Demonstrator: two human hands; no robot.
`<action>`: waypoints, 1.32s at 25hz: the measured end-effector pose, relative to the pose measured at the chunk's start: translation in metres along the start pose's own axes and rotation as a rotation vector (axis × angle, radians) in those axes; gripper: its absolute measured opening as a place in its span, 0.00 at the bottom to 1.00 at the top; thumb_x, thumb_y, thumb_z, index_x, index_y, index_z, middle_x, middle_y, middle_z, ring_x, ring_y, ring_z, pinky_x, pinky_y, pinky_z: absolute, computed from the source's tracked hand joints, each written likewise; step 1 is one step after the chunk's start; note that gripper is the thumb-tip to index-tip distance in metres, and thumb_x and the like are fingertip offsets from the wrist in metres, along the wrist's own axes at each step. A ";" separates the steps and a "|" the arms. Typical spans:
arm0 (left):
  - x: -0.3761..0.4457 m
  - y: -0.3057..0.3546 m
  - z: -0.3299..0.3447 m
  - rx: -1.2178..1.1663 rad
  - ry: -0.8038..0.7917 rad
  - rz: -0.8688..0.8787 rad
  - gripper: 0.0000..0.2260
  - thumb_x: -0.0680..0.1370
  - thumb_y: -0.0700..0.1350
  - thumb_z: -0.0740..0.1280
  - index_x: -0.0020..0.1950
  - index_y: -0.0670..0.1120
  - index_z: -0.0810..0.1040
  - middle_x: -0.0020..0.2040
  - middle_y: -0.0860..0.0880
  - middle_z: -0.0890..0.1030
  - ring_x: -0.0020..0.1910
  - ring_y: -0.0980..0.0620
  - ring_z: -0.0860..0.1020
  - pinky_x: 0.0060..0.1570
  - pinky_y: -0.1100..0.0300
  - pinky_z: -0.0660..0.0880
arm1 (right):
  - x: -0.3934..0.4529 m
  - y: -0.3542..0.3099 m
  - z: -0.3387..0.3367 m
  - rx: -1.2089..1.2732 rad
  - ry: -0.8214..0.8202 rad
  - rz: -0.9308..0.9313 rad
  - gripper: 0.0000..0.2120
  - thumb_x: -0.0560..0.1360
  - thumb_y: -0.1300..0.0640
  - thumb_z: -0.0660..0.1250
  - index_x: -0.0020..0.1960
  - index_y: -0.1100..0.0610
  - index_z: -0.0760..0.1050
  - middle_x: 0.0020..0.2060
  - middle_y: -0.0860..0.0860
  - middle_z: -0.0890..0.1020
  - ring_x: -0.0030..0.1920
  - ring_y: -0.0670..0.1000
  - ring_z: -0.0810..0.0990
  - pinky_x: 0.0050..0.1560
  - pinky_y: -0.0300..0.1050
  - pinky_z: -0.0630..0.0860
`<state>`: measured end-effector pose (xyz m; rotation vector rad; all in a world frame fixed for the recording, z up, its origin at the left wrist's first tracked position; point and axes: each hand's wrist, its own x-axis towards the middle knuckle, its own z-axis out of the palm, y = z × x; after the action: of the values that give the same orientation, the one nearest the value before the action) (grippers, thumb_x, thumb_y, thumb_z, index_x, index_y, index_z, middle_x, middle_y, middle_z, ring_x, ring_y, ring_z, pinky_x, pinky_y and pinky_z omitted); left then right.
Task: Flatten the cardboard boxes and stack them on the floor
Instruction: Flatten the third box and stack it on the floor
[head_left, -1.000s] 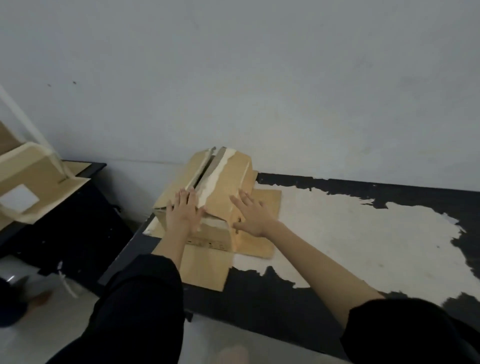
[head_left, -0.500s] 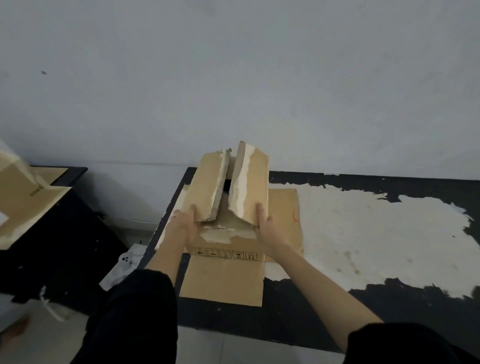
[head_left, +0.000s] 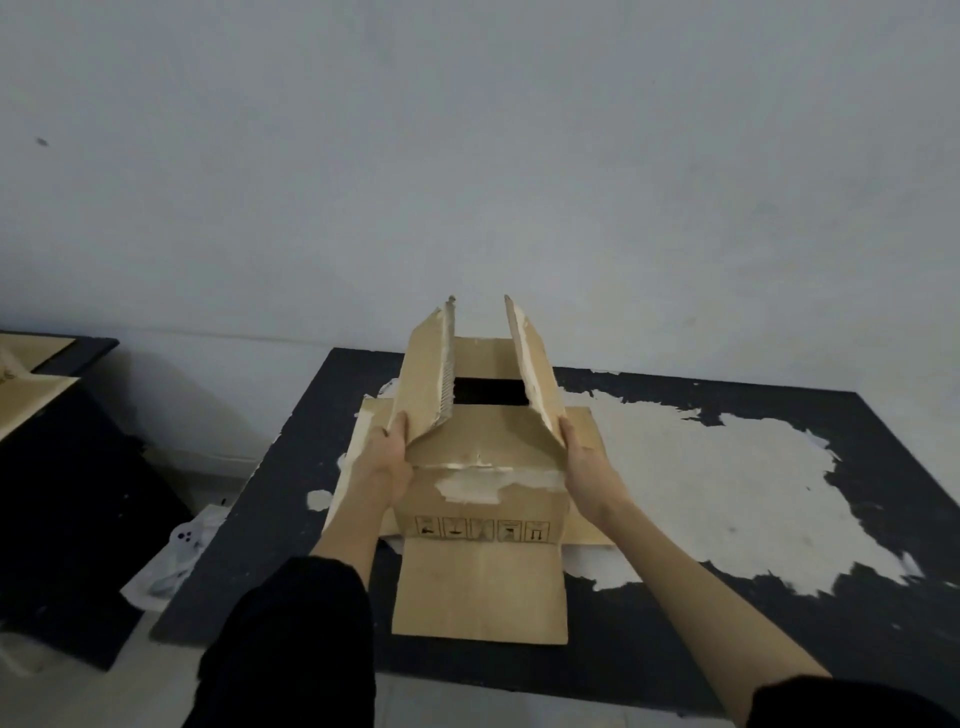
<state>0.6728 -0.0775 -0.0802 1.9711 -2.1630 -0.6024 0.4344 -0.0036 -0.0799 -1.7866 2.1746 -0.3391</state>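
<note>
Cardboard box (head_left: 480, 499) sat mid-frame on table (head_left: 779, 623) | our left hand (head_left: 387, 467) and right hand (head_left: 584, 462) gripped top flaps | we judged spreading both evenly outward best.

box (head_left: 483, 499): matt brown cardboard, torn paper | table (head_left: 779, 649): peeling black

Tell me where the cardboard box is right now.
In the head view the cardboard box stands on the left part of the black table, between the left hand and right hand, which hold its two top flaps.
</note>
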 end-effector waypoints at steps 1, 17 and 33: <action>-0.002 0.014 0.007 -0.016 -0.011 0.016 0.31 0.78 0.38 0.57 0.78 0.48 0.46 0.67 0.41 0.64 0.59 0.42 0.72 0.60 0.50 0.71 | -0.003 0.013 -0.007 0.001 0.021 0.012 0.31 0.79 0.66 0.50 0.77 0.54 0.41 0.53 0.60 0.79 0.45 0.57 0.80 0.44 0.52 0.79; -0.076 0.212 0.084 -1.307 0.403 -0.851 0.30 0.78 0.43 0.66 0.75 0.39 0.56 0.71 0.37 0.68 0.68 0.38 0.69 0.67 0.49 0.67 | -0.084 0.196 -0.085 1.082 0.679 0.812 0.41 0.77 0.66 0.62 0.76 0.56 0.35 0.68 0.64 0.67 0.65 0.64 0.69 0.64 0.57 0.67; 0.062 0.189 0.140 -0.397 -0.204 -0.179 0.17 0.76 0.40 0.62 0.65 0.45 0.69 0.60 0.43 0.76 0.57 0.46 0.76 0.55 0.53 0.76 | 0.025 0.226 -0.052 -0.039 0.011 0.372 0.29 0.79 0.62 0.55 0.76 0.49 0.49 0.48 0.53 0.80 0.39 0.48 0.78 0.36 0.39 0.76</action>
<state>0.4388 -0.1021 -0.1427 1.9576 -1.7926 -1.2037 0.2047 0.0154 -0.1180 -1.3572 2.4718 -0.2194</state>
